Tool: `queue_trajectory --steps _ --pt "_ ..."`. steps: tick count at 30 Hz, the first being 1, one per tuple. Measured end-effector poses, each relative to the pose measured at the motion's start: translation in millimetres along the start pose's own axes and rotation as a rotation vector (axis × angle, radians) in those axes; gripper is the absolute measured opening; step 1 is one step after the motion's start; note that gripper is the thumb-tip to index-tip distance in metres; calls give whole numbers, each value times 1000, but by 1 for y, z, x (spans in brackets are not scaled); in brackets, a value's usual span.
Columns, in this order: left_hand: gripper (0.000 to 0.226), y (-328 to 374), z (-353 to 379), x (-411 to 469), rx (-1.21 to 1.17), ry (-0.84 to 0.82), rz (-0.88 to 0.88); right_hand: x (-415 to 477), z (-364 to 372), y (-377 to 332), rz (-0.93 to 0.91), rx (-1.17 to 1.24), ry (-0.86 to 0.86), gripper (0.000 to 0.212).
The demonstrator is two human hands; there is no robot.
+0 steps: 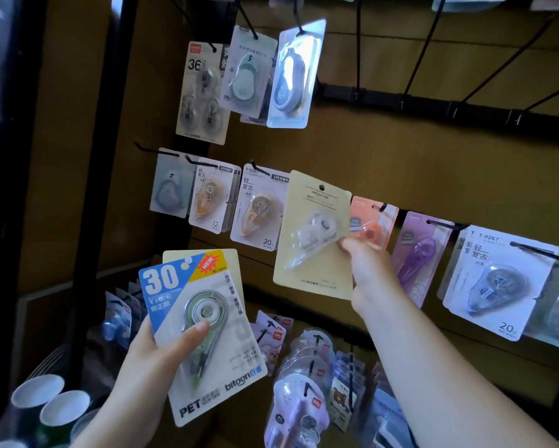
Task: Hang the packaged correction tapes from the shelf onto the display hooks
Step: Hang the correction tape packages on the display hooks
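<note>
My right hand (pixel 367 273) pinches the right edge of a beige-carded correction tape (pixel 313 236) and holds it up against the middle row of display hooks. Its hang hole sits near the card's top, and I cannot tell whether a hook passes through it. My left hand (pixel 155 357) grips a blue and white "30" correction tape pack (pixel 200 334) low on the left, thumb across its blister, with another beige card behind it. Hung packs flank the beige card: a "20" pack (pixel 260 208) to its left, an orange one (pixel 372 226) to its right.
Black hooks (pixel 433 43) jut from the upper bar at right without packs. Three packs hang at top left (pixel 249 72). More packs fill the lower hooks (pixel 307 376). White cups (pixel 50 399) stand at bottom left beside a black frame post (pixel 103 189).
</note>
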State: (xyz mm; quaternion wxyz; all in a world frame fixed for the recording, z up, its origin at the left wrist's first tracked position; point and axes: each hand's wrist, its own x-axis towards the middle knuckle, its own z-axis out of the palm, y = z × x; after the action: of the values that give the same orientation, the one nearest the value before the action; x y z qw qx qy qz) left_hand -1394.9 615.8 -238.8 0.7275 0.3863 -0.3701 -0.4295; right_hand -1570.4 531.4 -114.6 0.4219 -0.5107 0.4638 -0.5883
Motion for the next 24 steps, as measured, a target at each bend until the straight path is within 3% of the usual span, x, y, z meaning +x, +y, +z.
queue_trajectory --steps 3,7,13,16,19,24 --pt "100 2 -3 0 -16 -14 -2 1 -5 -1 71 47 -18 20" --pt "102 4 -1 -2 -18 -14 6 1 -9 -1 -59 -91 -33 23" --pt "52 9 5 -6 -39 20 31 4 -3 4 -215 -265 -4 27" --pt "58 8 6 -7 -4 16 36 15 -4 8 -256 -354 49 29" --pt "24 7 8 -5 0 35 46 31 -4 13 -266 -440 113 32" --pt "20 5 10 -2 35 50 43 64 5 21 -176 -486 181 22"
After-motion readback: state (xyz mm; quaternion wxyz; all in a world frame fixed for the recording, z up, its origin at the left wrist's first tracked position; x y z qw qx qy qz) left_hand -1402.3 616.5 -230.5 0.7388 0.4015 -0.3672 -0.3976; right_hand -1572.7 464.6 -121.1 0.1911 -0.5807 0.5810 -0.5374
